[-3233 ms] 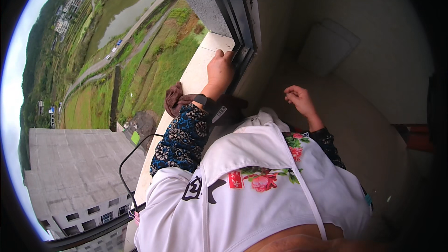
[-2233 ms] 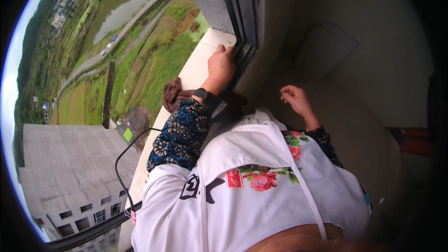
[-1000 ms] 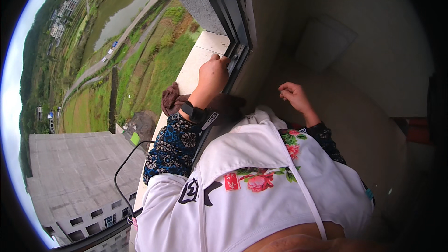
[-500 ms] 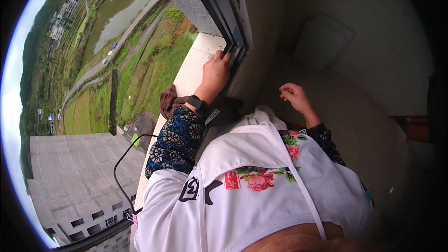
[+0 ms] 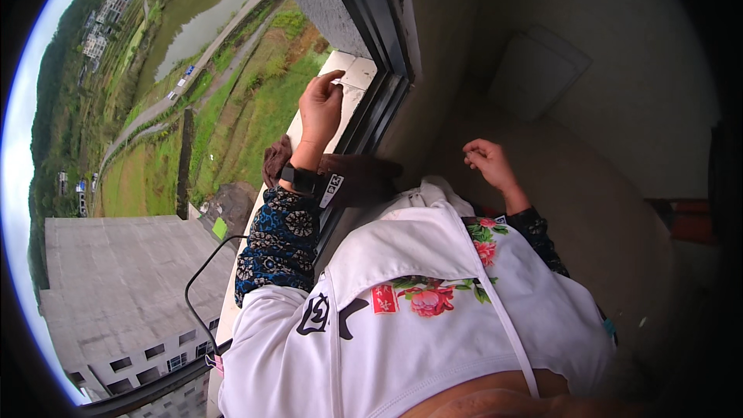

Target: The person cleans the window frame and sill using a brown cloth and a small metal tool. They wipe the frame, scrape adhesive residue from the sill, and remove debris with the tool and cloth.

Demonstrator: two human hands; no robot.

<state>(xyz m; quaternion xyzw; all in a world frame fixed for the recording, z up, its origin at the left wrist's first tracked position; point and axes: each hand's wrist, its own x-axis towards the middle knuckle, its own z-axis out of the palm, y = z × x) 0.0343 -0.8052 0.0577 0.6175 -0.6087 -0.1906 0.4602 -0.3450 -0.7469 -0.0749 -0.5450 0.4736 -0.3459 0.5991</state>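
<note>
My left hand is raised over the pale tiled outer sill, beyond the window track. Its fingers are curled toward the thumb in a pinch, and what they hold, if anything, is too small to tell. A dark brown cloth with a white label lies across the sill and the dark metal window track, beneath my left wrist. My right hand hovers inside the room, in front of the apron. Its fingertips are pinched together, with a tiny greyish speck between them that I cannot make out.
The window stands open on the left, with a drop to fields, a road and a concrete building outside. A black cable loops beside my left sleeve. A pale flat panel leans against the wall. Something reddish stands at the right.
My left hand has come off the window track and moved left over the outer sill, uncovering the track's corner. My right hand has stayed almost still.
</note>
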